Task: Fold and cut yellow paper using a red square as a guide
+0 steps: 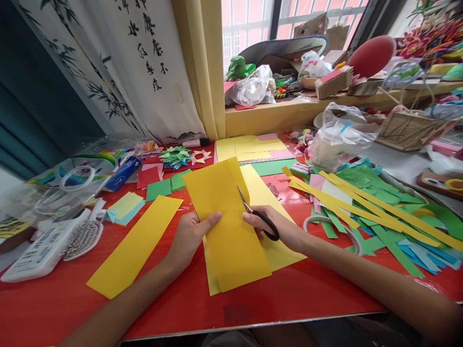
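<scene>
A yellow paper sheet (pixel 227 226) lies tilted on the red table (pixel 173 303). My left hand (pixel 190 236) grips its left edge, thumb lying on top. My right hand (pixel 275 226) holds black-handled scissors (pixel 258 214) at the sheet's right edge, blades pointing up and left over the paper. A paler yellow sheet (pixel 262 197) lies underneath. A cut yellow strip (pixel 135 246) lies to the left of my left hand.
Yellow and green paper strips (pixel 369 207) pile up at the right, beside a tape roll (pixel 333 229). At the left are a white box (pixel 39 250), tape rolls and small paper pieces. Folded paper stars (pixel 179 156), stacked sheets (pixel 253 149) and a plastic bag (pixel 340 135) lie behind. The windowsill is cluttered.
</scene>
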Demonstrator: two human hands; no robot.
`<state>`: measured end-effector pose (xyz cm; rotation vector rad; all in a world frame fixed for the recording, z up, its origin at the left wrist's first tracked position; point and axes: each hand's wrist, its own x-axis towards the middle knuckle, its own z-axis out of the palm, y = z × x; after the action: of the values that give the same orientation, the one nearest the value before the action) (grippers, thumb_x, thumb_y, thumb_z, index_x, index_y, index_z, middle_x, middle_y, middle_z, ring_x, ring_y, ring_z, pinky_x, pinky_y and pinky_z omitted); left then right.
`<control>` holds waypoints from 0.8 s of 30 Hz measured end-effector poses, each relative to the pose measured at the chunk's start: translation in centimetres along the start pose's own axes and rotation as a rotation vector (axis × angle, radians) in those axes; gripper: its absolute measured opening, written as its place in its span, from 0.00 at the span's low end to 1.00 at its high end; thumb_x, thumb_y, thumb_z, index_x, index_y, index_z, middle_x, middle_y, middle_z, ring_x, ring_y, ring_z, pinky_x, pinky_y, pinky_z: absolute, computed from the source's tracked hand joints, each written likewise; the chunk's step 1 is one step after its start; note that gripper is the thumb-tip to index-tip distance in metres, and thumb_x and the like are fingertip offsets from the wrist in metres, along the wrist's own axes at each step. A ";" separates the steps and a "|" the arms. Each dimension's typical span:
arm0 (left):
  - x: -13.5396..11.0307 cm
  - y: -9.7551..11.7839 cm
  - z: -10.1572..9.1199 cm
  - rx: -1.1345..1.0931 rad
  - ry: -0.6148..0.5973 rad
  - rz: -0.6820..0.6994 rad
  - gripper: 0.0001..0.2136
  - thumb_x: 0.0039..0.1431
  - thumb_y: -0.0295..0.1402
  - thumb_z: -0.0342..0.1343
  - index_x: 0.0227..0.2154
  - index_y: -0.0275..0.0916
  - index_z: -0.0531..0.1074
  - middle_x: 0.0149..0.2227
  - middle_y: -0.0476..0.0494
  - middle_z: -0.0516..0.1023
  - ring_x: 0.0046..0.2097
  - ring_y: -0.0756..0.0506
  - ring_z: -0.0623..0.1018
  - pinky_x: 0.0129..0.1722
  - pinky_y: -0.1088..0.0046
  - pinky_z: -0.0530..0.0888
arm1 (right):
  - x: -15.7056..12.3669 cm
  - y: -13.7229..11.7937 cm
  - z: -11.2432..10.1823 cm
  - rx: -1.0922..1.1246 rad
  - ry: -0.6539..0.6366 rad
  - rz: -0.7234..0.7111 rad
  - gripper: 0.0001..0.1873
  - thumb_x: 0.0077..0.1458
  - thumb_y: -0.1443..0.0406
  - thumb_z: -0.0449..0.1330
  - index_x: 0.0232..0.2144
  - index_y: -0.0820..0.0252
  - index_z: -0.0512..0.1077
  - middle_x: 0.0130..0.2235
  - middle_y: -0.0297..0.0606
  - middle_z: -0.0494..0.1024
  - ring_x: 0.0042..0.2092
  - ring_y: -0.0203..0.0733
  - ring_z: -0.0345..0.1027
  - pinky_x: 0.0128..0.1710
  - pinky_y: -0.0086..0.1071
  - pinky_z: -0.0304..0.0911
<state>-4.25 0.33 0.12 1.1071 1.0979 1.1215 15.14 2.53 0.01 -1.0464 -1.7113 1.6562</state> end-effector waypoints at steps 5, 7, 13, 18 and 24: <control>-0.3 0.2 0.2 0.008 -0.022 -0.034 0.14 0.49 0.36 0.58 0.38 0.34 0.73 0.40 0.40 0.78 0.39 0.43 0.78 0.36 0.71 0.75 | -0.3 -0.2 0.2 0.009 0.020 -0.022 0.19 0.50 0.50 0.54 0.25 0.61 0.62 0.23 0.30 0.60 0.23 0.30 0.54 0.21 0.25 0.49; -0.4 0.2 0.2 0.013 -0.028 -0.037 0.14 0.49 0.36 0.58 0.38 0.34 0.73 0.40 0.41 0.78 0.38 0.43 0.78 0.36 0.71 0.75 | -0.3 -0.3 0.4 0.021 0.023 -0.021 0.19 0.50 0.50 0.54 0.26 0.62 0.63 0.23 0.30 0.60 0.23 0.30 0.54 0.21 0.25 0.48; -0.4 0.3 0.2 0.018 -0.039 -0.031 0.15 0.50 0.36 0.58 0.40 0.34 0.73 0.40 0.40 0.78 0.39 0.42 0.77 0.36 0.70 0.75 | -0.5 -0.1 0.8 0.086 0.029 -0.027 0.18 0.50 0.51 0.55 0.28 0.62 0.64 0.25 0.31 0.63 0.24 0.31 0.55 0.21 0.25 0.49; -0.5 0.2 0.2 0.026 -0.049 -0.032 0.17 0.50 0.37 0.57 0.42 0.33 0.72 0.41 0.39 0.77 0.40 0.41 0.77 0.36 0.68 0.75 | -0.6 -0.2 1.1 0.110 0.067 -0.037 0.17 0.48 0.52 0.58 0.26 0.62 0.65 0.23 0.30 0.64 0.23 0.30 0.56 0.20 0.23 0.48; -0.7 0.2 0.2 0.056 -0.032 -0.021 0.16 0.49 0.37 0.57 0.40 0.33 0.73 0.40 0.39 0.78 0.38 0.41 0.77 0.35 0.69 0.74 | -0.7 -0.4 1.1 0.136 0.065 -0.017 0.19 0.47 0.51 0.58 0.27 0.62 0.66 0.24 0.31 0.66 0.23 0.30 0.58 0.19 0.24 0.48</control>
<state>-4.12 -0.33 0.39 1.1516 1.1195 1.0589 14.59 1.34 0.35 -1.0075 -1.5391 1.6835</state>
